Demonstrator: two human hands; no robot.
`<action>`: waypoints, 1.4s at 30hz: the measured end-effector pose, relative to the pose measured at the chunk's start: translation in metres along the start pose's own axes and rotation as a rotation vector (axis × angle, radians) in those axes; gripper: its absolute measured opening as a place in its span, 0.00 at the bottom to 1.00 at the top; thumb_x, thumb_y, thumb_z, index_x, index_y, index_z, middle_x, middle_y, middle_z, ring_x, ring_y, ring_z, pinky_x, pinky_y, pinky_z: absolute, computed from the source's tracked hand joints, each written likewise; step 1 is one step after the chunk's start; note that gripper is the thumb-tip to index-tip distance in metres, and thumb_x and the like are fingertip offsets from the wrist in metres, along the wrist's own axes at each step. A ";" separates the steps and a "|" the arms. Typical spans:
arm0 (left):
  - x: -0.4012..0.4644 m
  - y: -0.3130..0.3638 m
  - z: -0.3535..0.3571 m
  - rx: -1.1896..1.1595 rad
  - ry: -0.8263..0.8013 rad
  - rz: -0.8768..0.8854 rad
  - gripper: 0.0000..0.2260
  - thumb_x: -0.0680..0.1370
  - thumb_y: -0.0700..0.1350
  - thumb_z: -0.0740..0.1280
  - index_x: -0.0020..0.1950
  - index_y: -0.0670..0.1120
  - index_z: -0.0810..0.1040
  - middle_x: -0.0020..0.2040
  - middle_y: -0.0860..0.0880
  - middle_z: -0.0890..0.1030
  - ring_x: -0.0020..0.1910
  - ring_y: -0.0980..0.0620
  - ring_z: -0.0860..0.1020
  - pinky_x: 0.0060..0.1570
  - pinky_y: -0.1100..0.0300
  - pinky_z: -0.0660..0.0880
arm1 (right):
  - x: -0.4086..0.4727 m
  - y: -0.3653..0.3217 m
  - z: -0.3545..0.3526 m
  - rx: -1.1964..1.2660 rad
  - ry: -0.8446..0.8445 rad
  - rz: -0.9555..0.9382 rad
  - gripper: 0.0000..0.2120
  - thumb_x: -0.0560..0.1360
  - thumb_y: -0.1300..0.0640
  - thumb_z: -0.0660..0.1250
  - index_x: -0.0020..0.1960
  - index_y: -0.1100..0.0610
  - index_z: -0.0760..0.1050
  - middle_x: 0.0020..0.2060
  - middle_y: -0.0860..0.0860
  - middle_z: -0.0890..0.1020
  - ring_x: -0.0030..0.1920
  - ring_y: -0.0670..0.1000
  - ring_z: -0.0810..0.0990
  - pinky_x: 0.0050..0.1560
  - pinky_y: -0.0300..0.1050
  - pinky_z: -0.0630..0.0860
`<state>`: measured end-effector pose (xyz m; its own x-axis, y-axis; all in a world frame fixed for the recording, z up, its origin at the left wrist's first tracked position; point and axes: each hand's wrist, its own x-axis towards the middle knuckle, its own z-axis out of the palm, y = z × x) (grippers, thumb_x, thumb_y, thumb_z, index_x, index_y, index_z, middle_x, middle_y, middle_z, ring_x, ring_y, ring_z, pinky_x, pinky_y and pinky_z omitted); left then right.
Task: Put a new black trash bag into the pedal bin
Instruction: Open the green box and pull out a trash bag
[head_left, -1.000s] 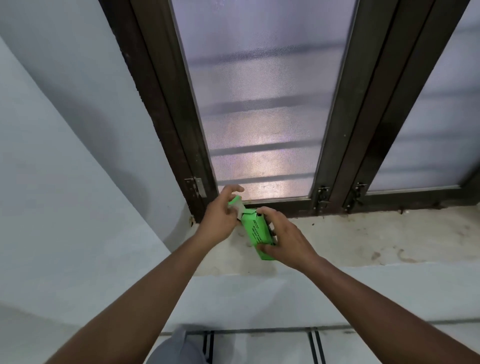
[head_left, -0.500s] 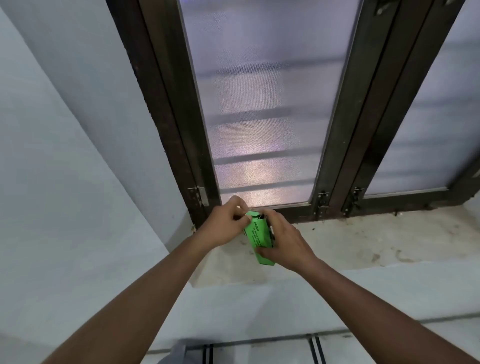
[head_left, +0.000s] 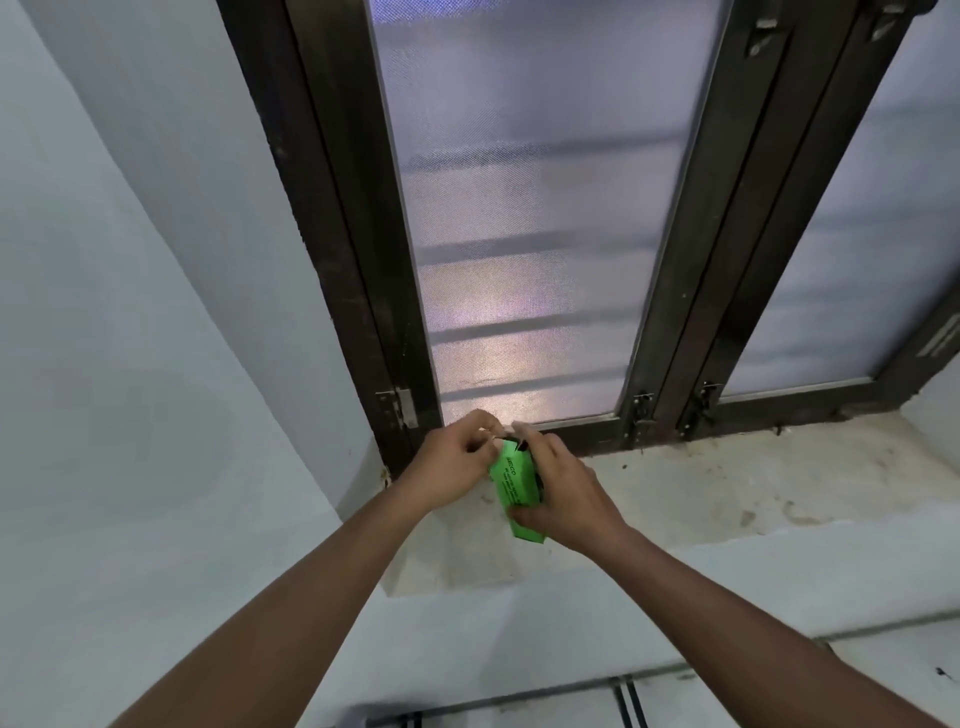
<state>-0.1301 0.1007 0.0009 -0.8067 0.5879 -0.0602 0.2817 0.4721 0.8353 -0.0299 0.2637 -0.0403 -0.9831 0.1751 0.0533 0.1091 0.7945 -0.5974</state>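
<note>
Green bag box clamped in right hand, left hand fingertips pinched at its top.

The box is held above the left part of the window sill, just in front of the window frame. The right hand wraps its right side and lower end; the left hand is at its upper left, fingers at the top opening. The frosted pane stands behind both hands. A hinge sits on the frame just left of the left hand, two latches to the right. A wall runs along the left.
</note>
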 end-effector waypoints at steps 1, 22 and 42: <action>0.001 0.001 0.000 0.002 -0.046 -0.007 0.06 0.81 0.51 0.67 0.56 0.61 0.80 0.53 0.52 0.85 0.46 0.57 0.82 0.47 0.55 0.79 | 0.001 0.000 0.001 0.000 0.004 0.007 0.51 0.64 0.49 0.79 0.77 0.37 0.51 0.65 0.46 0.71 0.58 0.57 0.79 0.53 0.55 0.80; 0.000 -0.017 0.040 -0.131 0.071 0.072 0.12 0.81 0.47 0.67 0.59 0.64 0.73 0.59 0.58 0.81 0.59 0.57 0.79 0.62 0.49 0.78 | 0.015 -0.010 0.003 1.315 0.126 0.883 0.11 0.79 0.55 0.69 0.57 0.61 0.80 0.48 0.58 0.88 0.43 0.61 0.89 0.38 0.52 0.84; 0.014 0.066 0.041 1.396 -0.017 0.856 0.22 0.73 0.44 0.74 0.67 0.52 0.76 0.60 0.49 0.82 0.59 0.41 0.78 0.63 0.43 0.68 | 0.004 0.006 -0.006 1.868 0.164 0.738 0.14 0.79 0.63 0.57 0.56 0.63 0.81 0.51 0.62 0.84 0.48 0.59 0.85 0.56 0.57 0.83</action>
<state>-0.1016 0.1674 0.0329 -0.1749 0.9772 0.1200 0.8484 0.2114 -0.4854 -0.0324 0.2732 -0.0388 -0.7978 0.2486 -0.5493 0.0440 -0.8846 -0.4643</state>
